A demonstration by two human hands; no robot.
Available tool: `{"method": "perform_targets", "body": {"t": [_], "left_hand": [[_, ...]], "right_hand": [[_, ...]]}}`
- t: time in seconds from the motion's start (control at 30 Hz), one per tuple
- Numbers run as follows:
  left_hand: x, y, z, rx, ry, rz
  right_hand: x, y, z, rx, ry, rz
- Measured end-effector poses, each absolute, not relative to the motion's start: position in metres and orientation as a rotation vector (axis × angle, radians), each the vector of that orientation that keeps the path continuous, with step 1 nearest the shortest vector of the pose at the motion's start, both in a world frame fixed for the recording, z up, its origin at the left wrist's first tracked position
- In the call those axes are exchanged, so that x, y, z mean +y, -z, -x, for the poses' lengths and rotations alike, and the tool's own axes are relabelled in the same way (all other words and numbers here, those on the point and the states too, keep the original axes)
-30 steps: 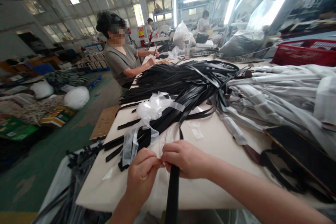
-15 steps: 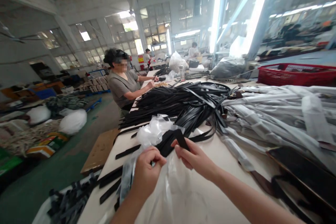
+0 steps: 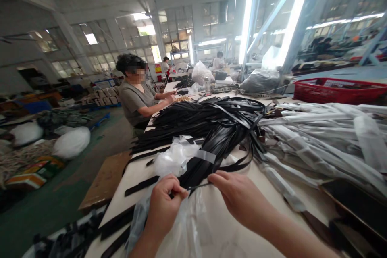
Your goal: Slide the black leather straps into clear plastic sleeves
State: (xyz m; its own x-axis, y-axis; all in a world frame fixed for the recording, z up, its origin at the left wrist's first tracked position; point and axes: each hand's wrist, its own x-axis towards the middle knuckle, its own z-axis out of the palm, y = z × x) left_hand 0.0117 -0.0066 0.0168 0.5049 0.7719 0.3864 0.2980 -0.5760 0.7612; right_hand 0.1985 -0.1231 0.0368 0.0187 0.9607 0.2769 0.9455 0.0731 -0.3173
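L hand (image 3: pixel 165 205), R hand (image 3: pixel 238 193) pinched shut on thin dark strip (image 3: pixel 198 186), above black straps (image 3: pixel 208 129). Best keep tension even, pull slow.

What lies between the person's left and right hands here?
In the head view, a thin dark strip runs between the left hand and the right hand; what it is made of is too small to tell.

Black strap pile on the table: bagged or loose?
Loose: the black straps lie heaped directly on the pale table, with crumpled clear plastic only at the near end.
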Motion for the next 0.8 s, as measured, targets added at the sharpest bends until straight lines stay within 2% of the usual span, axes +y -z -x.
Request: {"method": "perform_targets", "body": {"t": [0.2,0.8], "left_hand": [[-0.0039,-0.0191,-0.0113,0.893,-0.958,-2.166],[-0.0065,-0.0212,-0.0121,0.81,-0.941,-2.37]], "right_hand": [[-0.1207,-0.0332,-0.1914,-2.009,0.049,1.994],[-0.1182,-0.035,-0.1949,-2.071,0.039,2.093]]}}
